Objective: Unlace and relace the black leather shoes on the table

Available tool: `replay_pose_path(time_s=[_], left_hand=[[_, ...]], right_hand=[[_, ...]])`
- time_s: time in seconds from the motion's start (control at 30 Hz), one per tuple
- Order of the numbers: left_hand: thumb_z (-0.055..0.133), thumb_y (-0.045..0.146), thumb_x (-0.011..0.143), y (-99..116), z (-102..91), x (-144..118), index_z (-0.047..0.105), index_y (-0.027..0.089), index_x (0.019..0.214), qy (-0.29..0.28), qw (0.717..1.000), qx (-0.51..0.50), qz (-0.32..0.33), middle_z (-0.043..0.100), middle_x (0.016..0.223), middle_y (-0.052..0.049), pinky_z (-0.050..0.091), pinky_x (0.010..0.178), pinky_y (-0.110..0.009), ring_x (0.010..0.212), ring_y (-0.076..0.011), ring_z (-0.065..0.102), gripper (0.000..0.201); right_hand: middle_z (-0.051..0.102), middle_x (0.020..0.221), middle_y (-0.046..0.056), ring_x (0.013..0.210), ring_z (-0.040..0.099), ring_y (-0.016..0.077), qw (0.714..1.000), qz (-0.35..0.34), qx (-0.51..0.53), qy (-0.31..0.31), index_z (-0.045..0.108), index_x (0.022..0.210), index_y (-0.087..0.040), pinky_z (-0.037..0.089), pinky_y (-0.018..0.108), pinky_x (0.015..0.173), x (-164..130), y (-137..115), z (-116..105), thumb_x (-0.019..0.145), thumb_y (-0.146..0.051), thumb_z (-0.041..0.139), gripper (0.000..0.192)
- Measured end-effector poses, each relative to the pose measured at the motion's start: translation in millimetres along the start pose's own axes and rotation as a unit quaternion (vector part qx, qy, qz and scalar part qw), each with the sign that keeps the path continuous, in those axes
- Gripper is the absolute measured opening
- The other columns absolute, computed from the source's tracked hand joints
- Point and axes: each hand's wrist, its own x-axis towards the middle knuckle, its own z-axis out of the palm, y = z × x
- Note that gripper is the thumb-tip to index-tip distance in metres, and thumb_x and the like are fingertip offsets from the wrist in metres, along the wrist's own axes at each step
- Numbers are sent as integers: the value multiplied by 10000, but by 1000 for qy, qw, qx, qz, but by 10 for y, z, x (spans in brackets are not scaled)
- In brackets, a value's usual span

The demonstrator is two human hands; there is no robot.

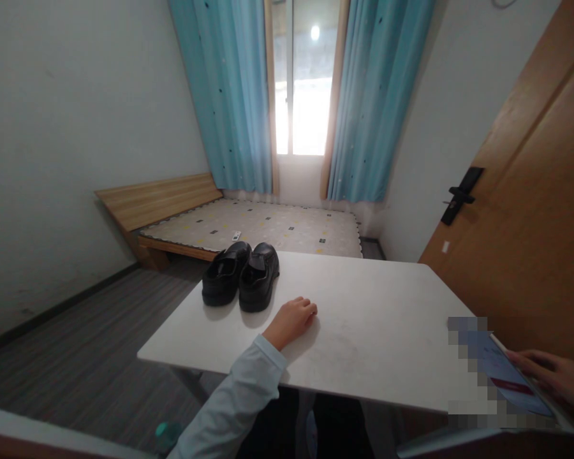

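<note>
- From my head camera, my left hand (294, 322) rests palm down near the middle of the white table (363, 331), its fingers loosely curled and released, with nothing seen in it.
- My left forearm, in a pale blue sleeve (242, 395), crosses the table's near edge.
- My right hand (555, 376) is at the far right of what I see, grasping a flat book (511, 382) by its right edge; I cannot see where my thumb sits.
- The book is at the table's near right corner and reaches out past the edge. Its cover is blue with a dark red band, and blurred blocks hide its left part.
- A pair of black shoes (259, 280) stands on the far left part of the table, side by side and upright, toes pointing away from me. They are just beyond my left hand, apart from it.
- Beyond the table lies a low bed (291, 223) with a patterned mattress and a wooden headboard (167, 197) on its left. A small white thing (236, 236) lies on it, too small for me to name.
- At the far wall, blue curtains (234, 95) hang on both sides of a bright window (306, 95).
- On the right is a wooden door (521, 191) with a black handle (462, 195).
- Below the table's near edge I see my dark trousers (339, 427).
</note>
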Motion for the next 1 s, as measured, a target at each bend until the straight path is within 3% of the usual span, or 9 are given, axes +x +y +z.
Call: replay_pose_path(time_s=[0.3, 0.53, 0.77, 1.0], left_hand=[[485, 144, 839, -12, 34, 2, 626, 186, 892, 5, 1000, -7, -4, 636, 879, -41, 454, 761, -259, 863, -163, 556, 156], [487, 139, 838, -13, 26, -1, 626, 189, 901, 1, 1000, -9, -3, 635, 884, -40, 453, 765, -261, 866, -163, 556, 161], [487, 137, 838, 9, -7, -4, 626, 187, 897, -6, 1000, -9, -11, 627, 873, -43, 451, 768, -259, 867, -158, 557, 159], [482, 145, 842, 13, -17, -3, 620, 188, 898, -8, 1000, -2, -7, 632, 879, -44, 455, 752, -264, 862, -164, 556, 155]], right_hand=[[738, 754, 137, 729, 683, 378, 999, -23, -22, 3, 756, 594, -264, 510, 440, 655, -25, -14, 0, 534, -585, 614, 355], [735, 774, 146, 733, 682, 369, 1000, 6, 2, -5, 757, 621, -271, 506, 425, 592, -41, 0, 6, 547, -597, 616, 363], [738, 774, 129, 732, 676, 373, 1000, 2, 8, -1, 758, 632, -279, 510, 449, 624, 43, 106, -5, 539, -636, 622, 393], [736, 773, 141, 735, 680, 364, 1000, -9, -17, 4, 758, 614, -276, 510, 434, 630, 23, 52, -4, 532, -609, 622, 369]])
